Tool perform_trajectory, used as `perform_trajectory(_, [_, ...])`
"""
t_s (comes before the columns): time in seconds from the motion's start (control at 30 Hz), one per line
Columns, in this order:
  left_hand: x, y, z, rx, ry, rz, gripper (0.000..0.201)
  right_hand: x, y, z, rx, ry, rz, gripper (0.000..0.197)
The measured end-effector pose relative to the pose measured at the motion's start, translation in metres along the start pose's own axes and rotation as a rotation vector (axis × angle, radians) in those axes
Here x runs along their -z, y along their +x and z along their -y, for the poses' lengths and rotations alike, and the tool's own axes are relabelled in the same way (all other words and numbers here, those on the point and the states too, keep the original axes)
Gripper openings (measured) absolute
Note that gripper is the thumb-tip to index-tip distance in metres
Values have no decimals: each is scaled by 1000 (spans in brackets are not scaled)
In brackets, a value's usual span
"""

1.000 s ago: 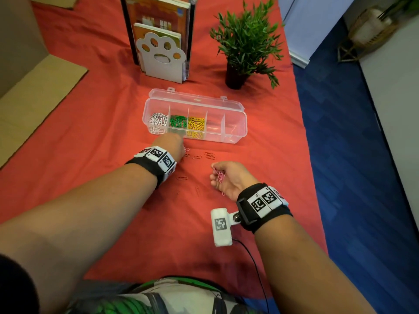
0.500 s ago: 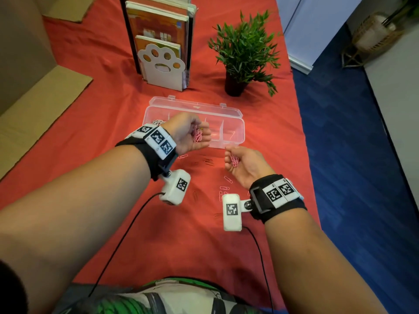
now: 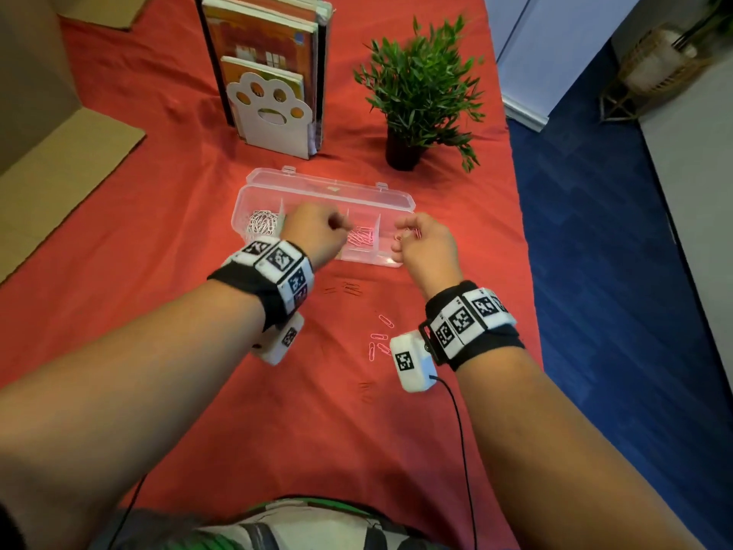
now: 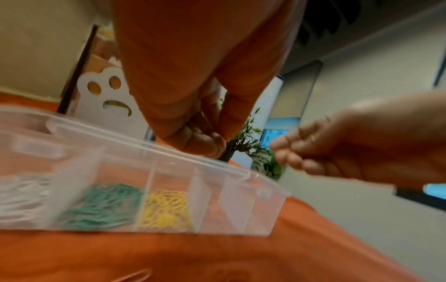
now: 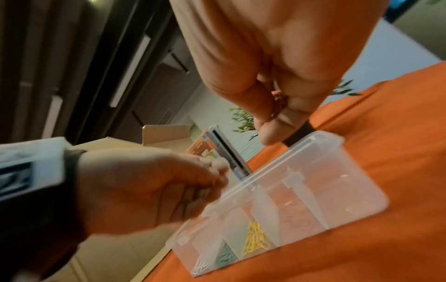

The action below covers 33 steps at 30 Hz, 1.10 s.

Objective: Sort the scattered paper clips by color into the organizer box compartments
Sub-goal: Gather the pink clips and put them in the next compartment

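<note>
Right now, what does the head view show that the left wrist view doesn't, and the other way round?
Only the head view shows the loose pink clips lying on the red cloth nearer the person than the box, and pink clips already in the fourth compartment.

Only the left wrist view shows the green clips and yellow clips; the left hand hides them from above.

Both show the organizer box, the white clips, the right hand, the paw bookend and the plant.

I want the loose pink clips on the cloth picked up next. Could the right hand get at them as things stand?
Probably not right away: the right hand already pinches pink clips above the box. The loose clips lie uncovered beside that wrist, so the way is free once it empties.
</note>
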State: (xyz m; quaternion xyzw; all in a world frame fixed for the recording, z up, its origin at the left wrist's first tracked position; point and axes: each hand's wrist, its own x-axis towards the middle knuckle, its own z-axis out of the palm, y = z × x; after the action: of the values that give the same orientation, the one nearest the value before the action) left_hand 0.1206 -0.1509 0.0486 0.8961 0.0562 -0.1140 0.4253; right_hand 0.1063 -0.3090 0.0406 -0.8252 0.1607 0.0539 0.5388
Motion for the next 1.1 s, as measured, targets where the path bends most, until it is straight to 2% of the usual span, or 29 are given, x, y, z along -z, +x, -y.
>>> perform_trajectory(0.07, [4,-10,20,-25,189,35,21,-13,9,10,82,-71,-7,32])
perform_trajectory(0.13, [6,-14,41,-32,322,57,22,-27,15,16,129,-182,49,33])
perform_trajectory(0.23, [5,-16,63,-48,455,99,22,-34,16,19,133,-385,145,51])
perform_trajectory(0.37, [0,-10,75,-117,574,136,23,-22,5,16,187,-338,16,45])
perform_trajectory(0.47, [-7,-6,75,-181,666,159,24,-9,-10,4,140,-318,-30,35])
perform_trajectory(0.7, [-19,2,73,-210,809,152,19,19,-46,-46,-20,-489,3,28])
perform_trajectory(0.9, [-21,-6,74,-262,750,91,16,38,-69,-83,-157,-589,-65,26])
perform_trajectory(1.03, [-24,-25,60,-223,444,55,13,44,-78,-104,-216,-696,-103,19])
perform_trajectory(1.1, [-32,-36,53,-126,235,135,19,41,-80,-109,-235,-724,-97,26])
